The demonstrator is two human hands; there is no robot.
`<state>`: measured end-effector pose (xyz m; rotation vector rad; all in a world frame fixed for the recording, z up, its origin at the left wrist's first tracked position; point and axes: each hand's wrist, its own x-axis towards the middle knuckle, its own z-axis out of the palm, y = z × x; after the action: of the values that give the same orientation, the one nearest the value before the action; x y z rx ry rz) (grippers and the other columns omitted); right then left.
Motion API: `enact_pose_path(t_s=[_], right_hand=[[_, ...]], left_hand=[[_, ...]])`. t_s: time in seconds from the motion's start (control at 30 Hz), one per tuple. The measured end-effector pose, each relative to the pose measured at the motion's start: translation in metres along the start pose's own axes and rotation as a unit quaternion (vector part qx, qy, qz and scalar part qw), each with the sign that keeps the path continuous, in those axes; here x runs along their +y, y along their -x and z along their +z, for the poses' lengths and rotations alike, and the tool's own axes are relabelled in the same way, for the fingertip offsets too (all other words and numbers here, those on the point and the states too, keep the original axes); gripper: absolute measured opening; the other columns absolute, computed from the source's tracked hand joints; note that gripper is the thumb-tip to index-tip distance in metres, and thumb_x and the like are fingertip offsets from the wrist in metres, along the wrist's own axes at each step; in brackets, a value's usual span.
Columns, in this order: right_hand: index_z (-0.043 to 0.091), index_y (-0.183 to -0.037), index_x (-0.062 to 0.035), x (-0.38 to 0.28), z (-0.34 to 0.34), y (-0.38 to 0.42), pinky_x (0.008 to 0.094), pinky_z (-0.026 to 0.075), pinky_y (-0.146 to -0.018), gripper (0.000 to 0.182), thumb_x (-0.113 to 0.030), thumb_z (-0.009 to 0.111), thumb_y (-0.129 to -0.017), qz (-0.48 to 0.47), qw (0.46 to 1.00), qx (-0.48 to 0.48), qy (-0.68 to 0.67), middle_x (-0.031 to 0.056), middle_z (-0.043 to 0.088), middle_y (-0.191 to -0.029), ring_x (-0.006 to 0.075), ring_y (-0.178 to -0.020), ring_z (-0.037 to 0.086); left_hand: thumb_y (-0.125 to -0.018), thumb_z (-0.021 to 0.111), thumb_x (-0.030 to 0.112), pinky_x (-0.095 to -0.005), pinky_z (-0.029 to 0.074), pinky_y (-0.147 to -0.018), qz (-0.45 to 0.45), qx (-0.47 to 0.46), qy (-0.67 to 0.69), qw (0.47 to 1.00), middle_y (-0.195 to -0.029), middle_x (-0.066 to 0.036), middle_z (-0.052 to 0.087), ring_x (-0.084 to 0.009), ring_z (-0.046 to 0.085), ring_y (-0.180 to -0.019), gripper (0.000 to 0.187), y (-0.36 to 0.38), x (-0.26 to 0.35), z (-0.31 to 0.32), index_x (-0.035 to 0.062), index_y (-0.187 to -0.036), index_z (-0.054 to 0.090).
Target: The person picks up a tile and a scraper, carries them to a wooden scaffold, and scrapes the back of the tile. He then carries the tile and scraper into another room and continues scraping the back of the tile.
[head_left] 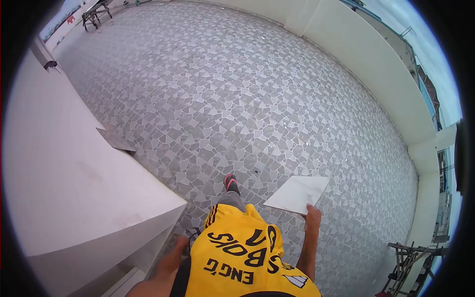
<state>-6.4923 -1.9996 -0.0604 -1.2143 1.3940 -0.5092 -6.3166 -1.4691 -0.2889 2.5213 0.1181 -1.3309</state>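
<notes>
My right hand [311,217] grips a white, faintly veined tile [298,194] by its near right corner. The thumb lies on the top face, and the fingers go underneath. The tile is held out to the right of my body, above the patterned floor [247,114]. Low on the left, my left hand [182,241] is curled beside my yellow shirt [232,242], which partly hides it. A small dark and grey thing [193,231] shows at its fingers, too little visible to name. One foot in a sandal [230,182] points forward on the floor.
A white wall [89,173] with a jutting corner stands close on my left, with a flat piece [116,140] leaning at its base. A low parapet [366,54] runs along the far and right sides. Wooden stands [96,15] are at far left and lower right.
</notes>
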Motion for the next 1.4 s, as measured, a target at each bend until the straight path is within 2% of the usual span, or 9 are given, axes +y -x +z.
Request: enact_pose_path(t_s=[0.2,0.23,0.27,0.43,0.83,1.0,1.13,1.33,1.4], right_hand=[[0.06,-0.097,0.0119,-0.123,0.151,-0.069,0.0322,0.055,-0.069,0.037,-0.023,0.058,-0.085,-0.019,0.987,-0.15,0.048,0.0134,0.062,-0.091,0.0209,-0.078,0.063],[0.06,-0.098,0.0125,-0.14,0.177,-0.079,0.0326,0.055,-0.07,0.038,-0.023,0.058,-0.085,-0.032,0.98,-0.181,0.077,0.0138,0.062,-0.092,0.021,-0.079,0.063],[0.06,-0.099,0.0132,-0.156,0.205,-0.088,0.033,0.056,-0.071,0.039,-0.024,0.057,-0.085,-0.046,0.971,-0.212,0.104,0.0142,0.062,-0.092,0.0212,-0.079,0.063],[0.059,-0.101,0.0152,-0.217,0.349,-0.133,0.0345,0.055,-0.078,0.042,-0.024,0.055,-0.086,-0.095,0.904,-0.335,0.249,0.0158,0.062,-0.094,0.0225,-0.084,0.063],[0.062,-0.089,0.01,-0.31,0.731,-0.186,0.0333,0.045,-0.067,0.039,-0.028,0.053,-0.085,-0.227,0.768,-0.486,0.35,0.0122,0.061,-0.08,0.0176,-0.072,0.053],[0.061,-0.087,0.0116,-0.337,0.895,-0.182,0.0356,0.042,-0.067,0.04,-0.028,0.053,-0.084,-0.335,0.65,-0.519,0.444,0.0133,0.058,-0.075,0.0186,-0.071,0.05],[0.06,-0.087,0.0121,-0.361,1.006,-0.136,0.0347,0.041,-0.065,0.041,-0.028,0.052,-0.084,-0.306,0.607,-0.575,0.456,0.0119,0.057,-0.072,0.0179,-0.068,0.049],[0.061,-0.087,0.0107,-0.357,1.151,-0.055,0.034,0.041,-0.064,0.041,-0.029,0.052,-0.085,-0.266,0.589,-0.602,0.469,0.0097,0.057,-0.072,0.0169,-0.068,0.048],[0.062,-0.089,0.0107,-0.361,1.199,-0.014,0.0336,0.042,-0.065,0.041,-0.029,0.052,-0.086,-0.278,0.566,-0.601,0.491,0.01,0.058,-0.074,0.0165,-0.069,0.049]], left_hand=[[-0.085,0.058,0.04,-0.0479,0.049,-0.089,0.027,0.007,-0.02,0.999,-0.113,-0.024,0.063,-0.0406,0.06,-0.104,0.044,-0.077,0.116,-0.048,0.0014,-0.103,0.067],[-0.083,0.059,0.044,-0.0486,0.05,-0.085,-0.03,0.152,0.093,0.983,-0.103,-0.028,0.064,-0.0443,0.061,-0.098,0.051,-0.078,0.145,-0.067,-0.0039,-0.099,0.065],[-0.084,0.058,0.042,-0.0488,0.048,-0.089,-0.047,0.139,0.133,0.98,-0.106,-0.029,0.063,-0.0437,0.059,-0.104,0.052,-0.091,0.161,-0.092,-0.0051,-0.106,0.062],[-0.088,0.052,0.041,-0.0506,0.047,-0.085,-0.014,0.235,0.207,0.95,-0.099,-0.03,0.063,-0.0446,0.06,-0.096,0.049,-0.123,0.221,-0.212,-0.0054,-0.093,0.064],[-0.086,0.056,0.04,-0.0508,0.049,-0.079,-0.174,0.363,0.258,0.879,-0.088,-0.03,0.064,-0.0453,0.063,-0.088,0.048,-0.222,0.205,-0.362,-0.0075,-0.086,0.065],[-0.085,0.059,0.039,-0.0501,0.049,-0.08,-0.22,0.338,0.355,0.843,-0.09,-0.031,0.064,-0.0454,0.062,-0.09,0.047,-0.22,0.202,-0.437,-0.008,-0.086,0.065],[-0.085,0.061,0.04,-0.0502,0.049,-0.081,-0.249,0.407,0.345,0.808,-0.093,-0.032,0.063,-0.0459,0.062,-0.091,0.048,-0.258,0.185,-0.45,-0.0083,-0.087,0.065],[-0.085,0.062,0.037,-0.05,0.049,-0.08,-0.296,0.311,0.339,0.837,-0.09,-0.031,0.064,-0.0445,0.063,-0.088,0.045,-0.35,0.139,-0.482,-0.0085,-0.087,0.066],[-0.085,0.062,0.035,-0.0498,0.05,-0.078,-0.25,0.321,0.349,0.844,-0.087,-0.03,0.064,-0.0438,0.063,-0.085,0.044,-0.386,0.112,-0.51,-0.0084,-0.086,0.066]])
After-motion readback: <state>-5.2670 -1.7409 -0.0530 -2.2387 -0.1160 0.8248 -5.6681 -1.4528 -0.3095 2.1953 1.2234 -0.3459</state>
